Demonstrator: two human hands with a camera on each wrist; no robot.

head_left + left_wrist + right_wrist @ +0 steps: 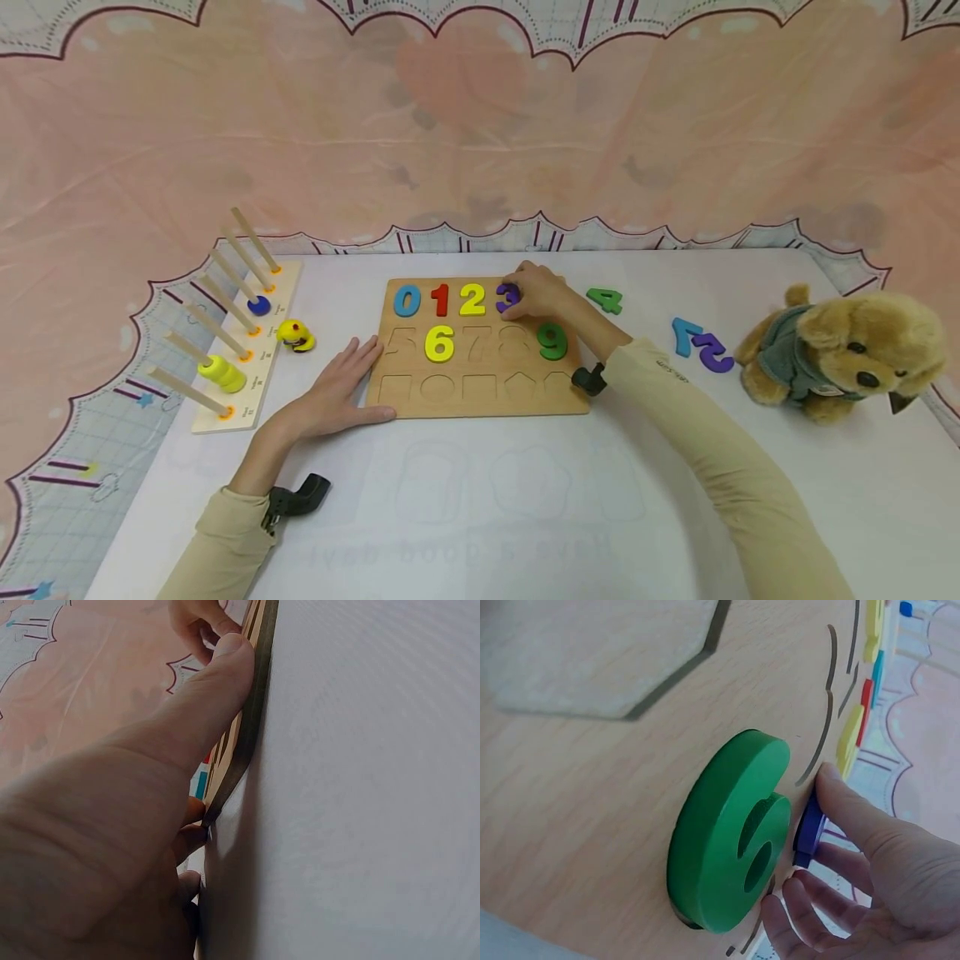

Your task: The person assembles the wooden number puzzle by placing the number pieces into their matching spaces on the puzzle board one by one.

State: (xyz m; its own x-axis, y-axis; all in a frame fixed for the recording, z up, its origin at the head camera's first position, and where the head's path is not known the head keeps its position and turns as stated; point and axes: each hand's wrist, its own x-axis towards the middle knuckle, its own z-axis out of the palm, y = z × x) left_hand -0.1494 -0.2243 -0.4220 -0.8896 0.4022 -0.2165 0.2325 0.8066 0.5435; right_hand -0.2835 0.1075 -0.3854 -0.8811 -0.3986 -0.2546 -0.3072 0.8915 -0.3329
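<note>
My right hand (536, 292) pinches the purple number 3 (507, 296) between thumb and fingers, at the top row of the wooden number board (480, 403). In the right wrist view, the thumb (847, 799) lies on one side of that purple piece (808, 829). Just below this hand sits the green 9 (552, 342). My left hand (333, 392) rests at the board's left edge with its fingers extended, thumb along the lower corner. The blue 0 (407, 301), red 1 (440, 300), yellow 2 (472, 299) and yellow 6 (439, 343) lie in the board.
Right of the board lie a green 4 (604, 300), a blue 7 (686, 336) and a purple number piece (712, 352). A plush dog (840, 354) sits farther right. At left stand a peg rack (251, 367) with yellow and blue beads and a small yellow toy (296, 336).
</note>
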